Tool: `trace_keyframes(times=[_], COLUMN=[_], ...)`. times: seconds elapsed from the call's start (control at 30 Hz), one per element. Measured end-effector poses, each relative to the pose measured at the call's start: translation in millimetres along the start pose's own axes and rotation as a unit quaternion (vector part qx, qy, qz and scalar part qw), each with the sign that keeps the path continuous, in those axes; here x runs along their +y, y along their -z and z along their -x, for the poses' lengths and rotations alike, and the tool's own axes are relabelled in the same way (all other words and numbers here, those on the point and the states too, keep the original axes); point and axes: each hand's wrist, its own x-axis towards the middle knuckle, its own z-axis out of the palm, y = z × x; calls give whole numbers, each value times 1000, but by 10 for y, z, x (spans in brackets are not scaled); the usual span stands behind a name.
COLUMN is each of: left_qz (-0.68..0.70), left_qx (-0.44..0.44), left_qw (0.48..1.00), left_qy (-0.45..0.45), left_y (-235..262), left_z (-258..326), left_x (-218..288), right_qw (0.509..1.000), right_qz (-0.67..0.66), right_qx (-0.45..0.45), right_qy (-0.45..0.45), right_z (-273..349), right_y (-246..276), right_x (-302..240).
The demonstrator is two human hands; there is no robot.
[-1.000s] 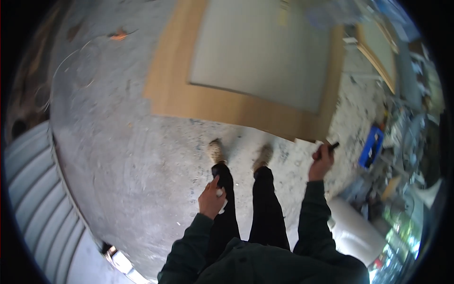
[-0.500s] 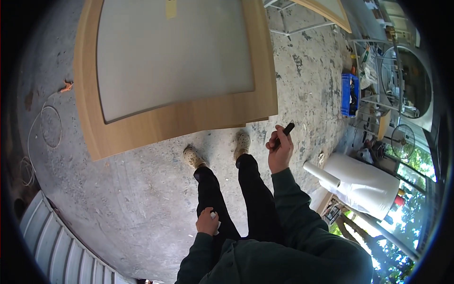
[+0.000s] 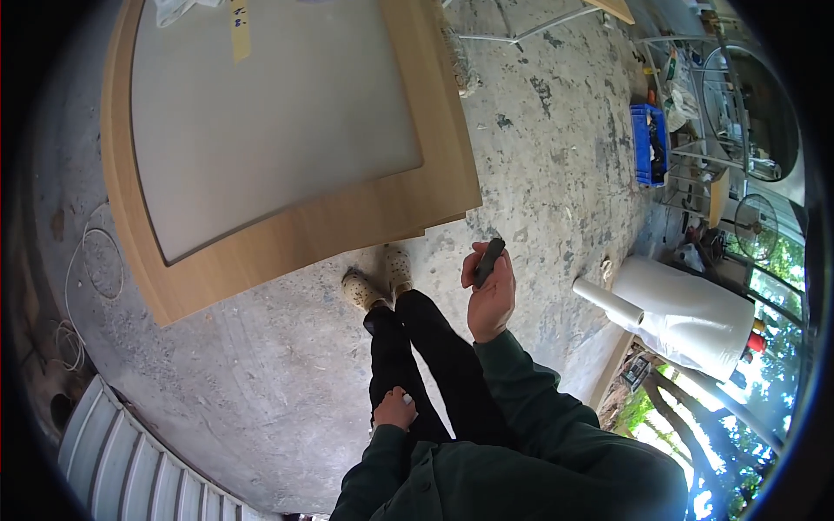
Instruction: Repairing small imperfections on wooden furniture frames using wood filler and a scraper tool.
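My right hand [image 3: 492,304] is raised in front of me, palm up, fingers closed round a short dark stick-like object [image 3: 490,262] whose exact kind I cannot make out. Low beside my thigh, my left hand [image 3: 395,410] is closed on a small white piece [image 3: 407,398], mostly hidden by the fingers. Ahead to the left lies a large wood-framed panel [image 3: 347,213] with a flat grey inset [image 3: 278,113]. A yellow tape strip [image 3: 241,35] with handwriting sticks to the inset, and a crumpled white cloth [image 3: 178,9] rests at its far side. Neither hand touches the panel.
A blue crate [image 3: 648,146] stands by metal racks on the right. Large white wrapping rolls [image 3: 686,313] lie nearer, with a thin white tube [image 3: 608,301] alongside. A pale cable [image 3: 74,278] curls on the concrete floor at left, near a ribbed metal shutter [image 3: 130,460].
The panel now sits further left in view, and the white cloth has come into sight. My right hand has turned palm up with the dark object. My feet have come closer together.
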Motion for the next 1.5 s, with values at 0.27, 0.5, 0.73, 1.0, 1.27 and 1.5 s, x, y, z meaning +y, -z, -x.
trace_keyframes(times=[0.27,0.5,0.73,1.0,1.27,1.5], left_qz=[-64,-109,-294,-377,-373,-247], left_qx=[74,116,188,176,162,144], left_qw=[993,977,937,906,906,958], left_qy=[59,145,22,-72,-117,-2], left_y=[425,1114,1448,1780,1694,1443], left_z=[11,-88,-358,-311,-304,-168], left_x=[189,-21,-968,-1590,-1546,-1537], right_qw=[999,1000,990,948,945,985], right_qz=[7,-22,-53,-153,-221,-166], right_qx=[-41,13,110,231,219,39], right_qy=[-3,-2,64,154,104,-5], right_z=[-44,-60,21,6,499,1317], right_y=[-9,-155,-428,-782,-921,-1311], right_x=[-48,-31,212,524,564,753])
